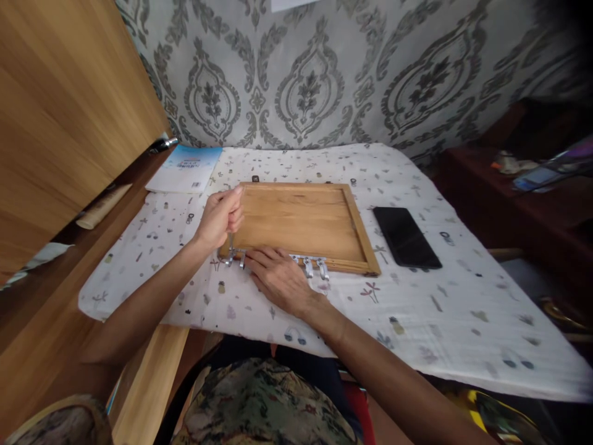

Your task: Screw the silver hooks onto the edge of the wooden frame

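Observation:
A shallow wooden tray-like frame point(299, 216) lies on the cloth-covered table. Along its near edge runs a metal hook rail point(319, 266) with several hooks; its middle is covered by my right hand point(280, 278). That hand lies over the rail and the frame edge, fingers stretched out and pressed down flat. My left hand point(220, 219) is closed in a fist above the frame's left side. From below the fist a thin metal screwdriver shaft point(230, 240) points down to the rail's left end; the handle is hidden in the hand.
A black phone point(407, 238) lies to the right of the frame. A blue and white booklet point(188, 168) rests at the back left, beside a wooden cabinet panel point(74, 105). Patterned wallpaper point(308, 93) rises behind the table. A dark red surface with small items point(519, 167) stands at the right.

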`<state>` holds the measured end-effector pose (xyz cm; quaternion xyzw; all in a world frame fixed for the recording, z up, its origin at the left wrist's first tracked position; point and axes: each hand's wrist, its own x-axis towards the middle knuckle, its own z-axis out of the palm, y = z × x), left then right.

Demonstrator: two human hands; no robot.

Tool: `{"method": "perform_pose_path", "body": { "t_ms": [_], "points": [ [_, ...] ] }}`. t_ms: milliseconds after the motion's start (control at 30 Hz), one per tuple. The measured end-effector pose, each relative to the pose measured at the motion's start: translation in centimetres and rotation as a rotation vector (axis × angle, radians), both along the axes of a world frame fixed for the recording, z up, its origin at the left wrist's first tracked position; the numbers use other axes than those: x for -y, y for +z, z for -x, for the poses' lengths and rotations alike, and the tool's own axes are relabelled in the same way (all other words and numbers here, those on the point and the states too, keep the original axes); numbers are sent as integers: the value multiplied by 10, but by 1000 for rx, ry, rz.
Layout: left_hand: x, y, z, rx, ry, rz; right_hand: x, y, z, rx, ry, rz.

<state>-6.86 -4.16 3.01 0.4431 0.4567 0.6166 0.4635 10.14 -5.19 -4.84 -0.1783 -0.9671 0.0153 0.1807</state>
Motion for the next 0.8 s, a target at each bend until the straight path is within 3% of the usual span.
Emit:
{"method": "perform_pose_path", "body": {
  "t_ms": [133, 233, 333, 433, 600, 800],
  "points": [
    [6, 1, -8, -182, -52, -52, 3, 3, 1, -14, 2, -26],
    [11, 10, -10, -498, -160, -167, 6, 7, -6, -66, 23, 7],
    [16, 21, -10, -729, -190, -225, 6, 10, -28, -209, 7, 64],
    [18, 24, -7, -815, -155, -209, 0, 8, -60, -389, -150, 84],
    [17, 5, 10, -924, -57, -123, -2, -8, -108, -497, -409, 235],
    [14, -18, 35, -1064, 22, -48, 5, -28, -127, -379, -349, 208]
  ]
}}
